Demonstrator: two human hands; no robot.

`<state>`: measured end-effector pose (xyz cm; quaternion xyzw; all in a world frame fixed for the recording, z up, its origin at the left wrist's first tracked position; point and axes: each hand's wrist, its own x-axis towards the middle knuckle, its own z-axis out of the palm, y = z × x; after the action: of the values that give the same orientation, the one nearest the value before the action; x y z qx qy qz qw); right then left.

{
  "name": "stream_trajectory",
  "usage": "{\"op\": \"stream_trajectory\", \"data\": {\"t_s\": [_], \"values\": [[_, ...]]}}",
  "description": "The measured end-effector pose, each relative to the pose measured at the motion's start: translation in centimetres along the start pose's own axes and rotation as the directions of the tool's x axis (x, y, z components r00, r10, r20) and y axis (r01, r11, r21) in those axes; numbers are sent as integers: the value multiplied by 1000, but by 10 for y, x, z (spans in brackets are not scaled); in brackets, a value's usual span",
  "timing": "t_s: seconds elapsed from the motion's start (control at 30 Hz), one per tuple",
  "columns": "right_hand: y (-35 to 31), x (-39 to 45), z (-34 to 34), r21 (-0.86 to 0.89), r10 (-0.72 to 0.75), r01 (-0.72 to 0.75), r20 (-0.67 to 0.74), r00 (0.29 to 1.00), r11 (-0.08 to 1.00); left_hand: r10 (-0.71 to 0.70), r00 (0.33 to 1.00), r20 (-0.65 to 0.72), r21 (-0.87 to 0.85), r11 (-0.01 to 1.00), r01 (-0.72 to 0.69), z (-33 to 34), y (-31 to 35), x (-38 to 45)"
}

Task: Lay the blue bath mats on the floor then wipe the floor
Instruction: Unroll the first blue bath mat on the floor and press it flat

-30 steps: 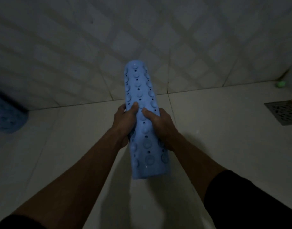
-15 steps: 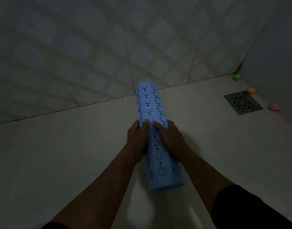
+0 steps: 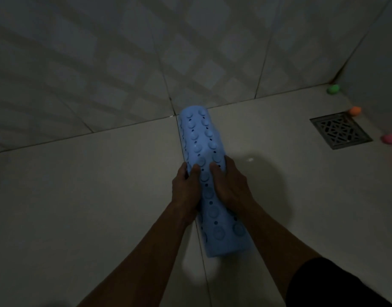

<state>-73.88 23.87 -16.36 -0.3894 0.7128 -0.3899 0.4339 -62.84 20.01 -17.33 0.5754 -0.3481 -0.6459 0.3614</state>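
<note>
A blue bath mat (image 3: 199, 138), rolled into a long tube with suction cups and small holes on its outside, is held over the pale tiled floor (image 3: 79, 196). Its far end points at the foot of the wall. My left hand (image 3: 186, 191) grips the roll's left side and my right hand (image 3: 230, 187) grips its right side, both near the middle. The near end of the roll hangs between my forearms. Whether the roll touches the floor is unclear in the dim light.
A square metal floor drain (image 3: 341, 131) sits at the right. Three small balls lie near the corner: green (image 3: 333, 89), orange (image 3: 355, 111), pink (image 3: 390, 138). A tiled wall (image 3: 146, 52) rises just behind the roll, and a second wall closes the right corner.
The view has swung to the right and down, bringing the drain and the balls further into sight. The roll and both hands have come lower, toward the floor. The grip is unchanged.
</note>
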Motion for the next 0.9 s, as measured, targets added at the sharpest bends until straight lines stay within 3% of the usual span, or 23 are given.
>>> {"op": "stream_trajectory", "data": {"t_s": [0.27,0.43,0.57,0.7,0.9], "values": [[13,-17,10,-110,81,-87,-62,995,990,-20,999,-34,-37,999,19,-7,-18,-18],[2,-23,0,-357,120,-137,-67,990,924,64,996,-65,193,980,-50,-4,-8,-26],[-8,-24,4,-308,114,-113,-15,993,945,81,980,-180,297,955,-25,-12,3,-33],[-17,-32,8,-198,-48,37,-52,998,980,57,975,-215,322,947,16,-37,3,-35],[-28,-36,35,-289,-6,22,54,999,957,18,982,-188,333,942,46,-77,10,-48]]}}
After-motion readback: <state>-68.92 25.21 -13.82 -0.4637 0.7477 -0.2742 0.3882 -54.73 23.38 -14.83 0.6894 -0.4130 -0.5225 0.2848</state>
